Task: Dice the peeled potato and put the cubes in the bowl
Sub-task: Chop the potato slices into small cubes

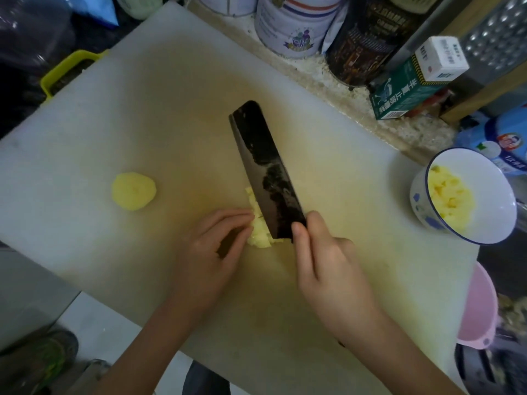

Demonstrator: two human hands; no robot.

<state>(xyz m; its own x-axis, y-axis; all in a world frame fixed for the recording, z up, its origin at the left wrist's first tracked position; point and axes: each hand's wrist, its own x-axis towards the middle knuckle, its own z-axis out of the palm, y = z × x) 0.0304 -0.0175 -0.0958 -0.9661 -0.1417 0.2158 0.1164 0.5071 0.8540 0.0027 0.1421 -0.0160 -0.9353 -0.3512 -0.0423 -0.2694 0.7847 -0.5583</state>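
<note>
The cut potato pile [261, 228] lies near the middle of the white cutting board [85, 155], a little toward its near edge, already in pale yellow chunks. The left grip [216, 243] has its fingers bent, their tips holding the pile's left side. A dark cleaver [265, 166] stands edge-down against the pile's right side, its tip pointing to the far edge. The right grip [328, 266] is closed round the cleaver's handle, with forefinger and thumb laid on the heel of the blade. An uncut potato half [133, 191] lies dome-up, well apart, toward the board's left edge. At the right edge stands a white bowl [496, 212] with a blue rim, holding potato cubes [447, 195]. Tins [296, 27] and a green carton [405, 92] line the tabletop beyond the far edge.
</note>
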